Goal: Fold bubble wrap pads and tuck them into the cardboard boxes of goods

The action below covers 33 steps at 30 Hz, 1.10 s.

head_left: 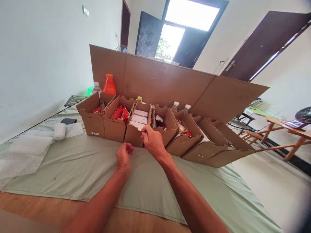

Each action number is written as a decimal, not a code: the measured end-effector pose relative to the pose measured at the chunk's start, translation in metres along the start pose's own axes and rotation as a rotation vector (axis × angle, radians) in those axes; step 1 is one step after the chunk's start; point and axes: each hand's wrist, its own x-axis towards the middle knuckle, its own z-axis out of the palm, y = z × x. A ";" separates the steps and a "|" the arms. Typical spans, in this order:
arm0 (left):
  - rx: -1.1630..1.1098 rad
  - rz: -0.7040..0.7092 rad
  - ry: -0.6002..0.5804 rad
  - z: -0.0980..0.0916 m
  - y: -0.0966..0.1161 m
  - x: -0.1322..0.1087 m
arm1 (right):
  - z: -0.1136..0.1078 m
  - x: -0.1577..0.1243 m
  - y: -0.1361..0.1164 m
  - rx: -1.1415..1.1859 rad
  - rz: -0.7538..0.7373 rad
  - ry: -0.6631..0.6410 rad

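A row of several open cardboard boxes [114,129] stands on a pale green cloth [150,187]. My right hand [152,140] is closed in a pinch on the front rim of the third box [133,134], which holds white packets [140,117]. My left hand [124,157] hovers over the cloth just in front of that box, fingers curled, with nothing seen in it. Red packets [120,113] fill the boxes to the left.
A tall cardboard sheet [165,84] stands behind the boxes, with an orange bottle [109,85] and clear bottles [96,88] at its foot. Bubble wrap [26,149], a white roll [59,131] and a phone [68,121] lie at left. A wooden table [289,132] is at right.
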 end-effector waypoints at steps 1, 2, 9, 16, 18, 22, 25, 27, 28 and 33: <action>-0.009 0.020 0.043 -0.010 0.008 -0.001 | -0.002 -0.011 -0.002 0.006 -0.015 -0.005; -0.011 0.043 0.086 -0.022 0.015 -0.005 | -0.005 -0.025 -0.005 0.013 -0.032 -0.012; 0.088 0.131 0.222 -0.107 0.047 -0.067 | -0.056 -0.143 -0.001 0.246 -0.191 -0.161; 0.152 0.093 0.058 -0.086 0.052 -0.090 | -0.111 -0.223 0.081 0.442 0.125 0.311; 0.188 0.056 0.005 -0.077 0.049 -0.099 | -0.105 -0.249 0.100 0.478 0.198 0.313; 0.423 0.003 0.008 -0.077 0.040 -0.123 | -0.066 -0.285 0.108 0.435 0.242 0.066; 0.433 -0.066 0.007 -0.076 0.031 -0.132 | -0.038 -0.278 0.096 0.375 0.297 0.048; 0.296 -0.071 -0.082 -0.067 0.025 -0.128 | -0.030 -0.259 0.091 0.329 0.328 0.108; 0.223 -0.057 -0.134 -0.059 0.022 -0.123 | -0.029 -0.247 0.092 0.318 0.331 0.128; 0.149 0.006 -0.241 -0.006 0.017 -0.078 | -0.029 -0.190 0.118 0.413 0.310 0.217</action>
